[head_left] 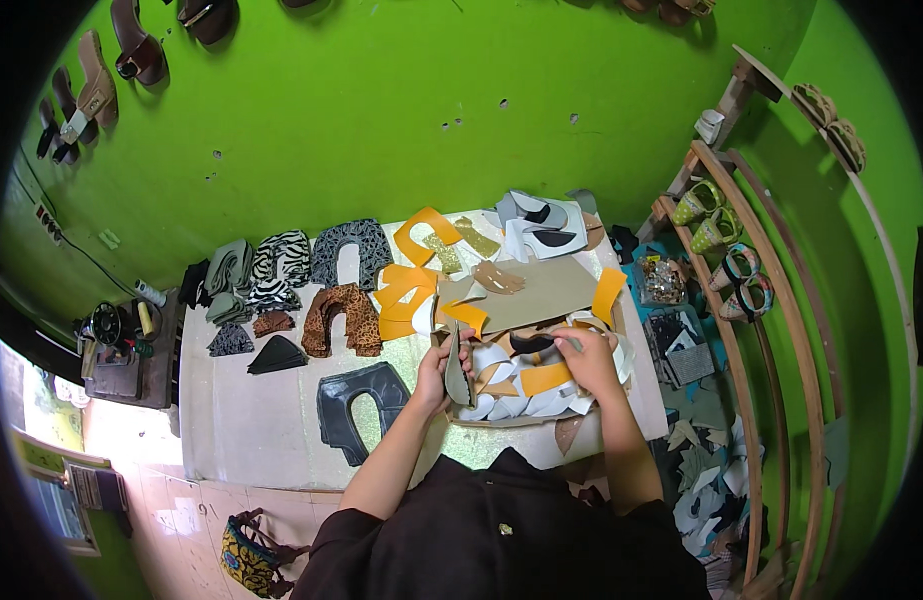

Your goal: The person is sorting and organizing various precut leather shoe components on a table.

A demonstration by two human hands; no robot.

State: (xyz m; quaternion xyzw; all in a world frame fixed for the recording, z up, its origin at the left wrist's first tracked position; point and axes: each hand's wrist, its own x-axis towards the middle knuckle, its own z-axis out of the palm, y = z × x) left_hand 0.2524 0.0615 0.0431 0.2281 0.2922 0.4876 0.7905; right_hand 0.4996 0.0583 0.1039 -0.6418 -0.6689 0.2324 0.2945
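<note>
My left hand (438,372) is closed around a curved grey-green material piece (458,378), held upright at the left side of a shallow box (501,422). My right hand (589,362) pinches the end of a dark curved piece (530,343) over the same box. White and tan cut scraps (506,407) fill the box, with a yellow-orange piece (546,378) on top. Just beyond it lies a large grey-green sheet (536,292) with a small brown piece (497,278) on it.
Piles of U-shaped cut pieces stand on the white table (251,430): leopard print (343,303), zebra print (281,262) and black (353,395). A wooden rack (781,330) with patterned shoes (716,228) is at the right. Scraps (699,465) heap below it. A bag (249,553) sits on the floor.
</note>
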